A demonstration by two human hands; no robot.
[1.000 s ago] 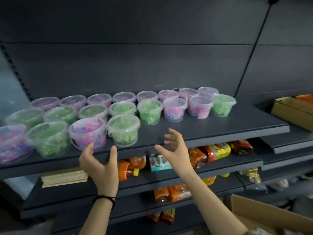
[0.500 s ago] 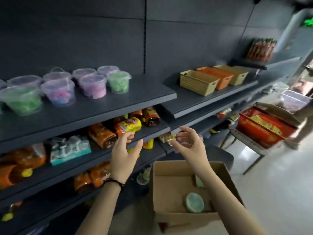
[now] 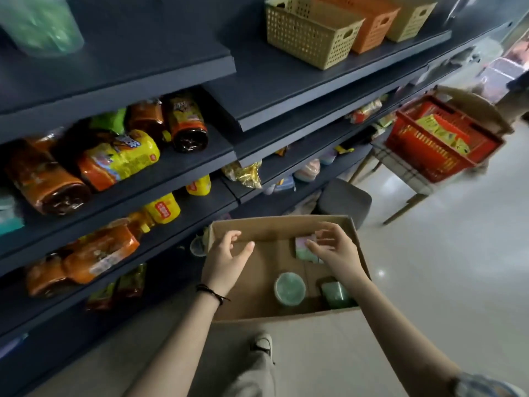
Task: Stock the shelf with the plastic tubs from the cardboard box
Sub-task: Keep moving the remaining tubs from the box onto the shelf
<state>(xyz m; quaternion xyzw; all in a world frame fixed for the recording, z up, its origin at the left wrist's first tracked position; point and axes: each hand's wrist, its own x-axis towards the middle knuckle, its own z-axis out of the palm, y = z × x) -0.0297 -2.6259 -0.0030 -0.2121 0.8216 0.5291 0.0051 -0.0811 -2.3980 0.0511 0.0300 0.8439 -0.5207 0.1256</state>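
We see three plastic tubs lying in the cardboard box point(image 3: 274, 229) on the floor. A round tub point(image 3: 289, 288) stands upright near the middle, its clear lid showing green contents. A second green tub point(image 3: 333, 293) lies tipped beside it to the right, and a pastel tub point(image 3: 305, 249) with pink and green contents rests against the far right corner. No tub carries print that we can read. The right hand point(image 3: 333, 247) hovers over the pastel tub with its fingers spread and lightly curved, gripping nothing; we cannot tell whether the fingertips touch the tub. The left hand point(image 3: 226, 262), with a black band point(image 3: 211, 292) at the wrist, is held wide above the left half of the box, apart from every tub. On the top shelf point(image 3: 143, 53), a blurred green tub point(image 3: 40, 21) stands at the left edge. Below lie bottles point(image 3: 120, 159) with orange and yellow labels, their writing too blurred to read. A tan basket point(image 3: 309, 32) and an orange basket point(image 3: 375, 27) sit on the next shelf to the right.
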